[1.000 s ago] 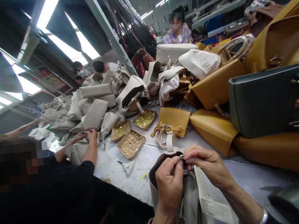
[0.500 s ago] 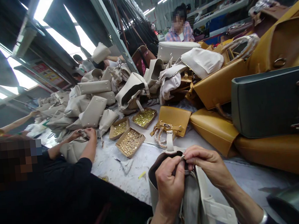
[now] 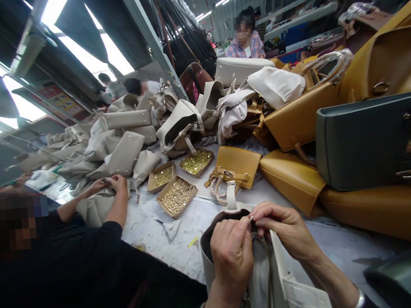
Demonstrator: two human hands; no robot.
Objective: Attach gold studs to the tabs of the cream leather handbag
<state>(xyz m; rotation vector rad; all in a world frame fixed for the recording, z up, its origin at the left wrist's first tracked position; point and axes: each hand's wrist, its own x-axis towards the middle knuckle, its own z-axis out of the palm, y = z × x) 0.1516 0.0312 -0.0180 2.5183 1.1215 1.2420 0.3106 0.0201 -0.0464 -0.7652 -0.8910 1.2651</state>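
A cream handbag (image 3: 209, 265) stands open in front of me, its grey lining and a zip showing inside. My left hand (image 3: 230, 253) is closed at the bag's mouth, thumb and forefinger pinched together. Against its fingertips, my right hand (image 3: 279, 224) pinches too, and a small pale bit shows between the two hands. Whether that bit is a strap end or a metal fitting I cannot tell. A cream strap (image 3: 231, 196) rises from the bag's far edge, and a wider cream flap (image 3: 306, 295) hangs at its right side.
Cardboard trays of small gold fittings (image 3: 176, 196) and gold pieces (image 3: 196, 163) lie beyond the bag. A small mustard handbag (image 3: 241, 162) is beside them. Cream bags (image 3: 127, 152) pile up behind; mustard bags and a dark green bag (image 3: 366, 143) crowd the right. A co-worker's hands (image 3: 112, 185) work at left.
My hands stay pinched together at the bag's mouth with only slight finger movement. The view has shifted a little. At the back, a cream bag that was held up has gone down.
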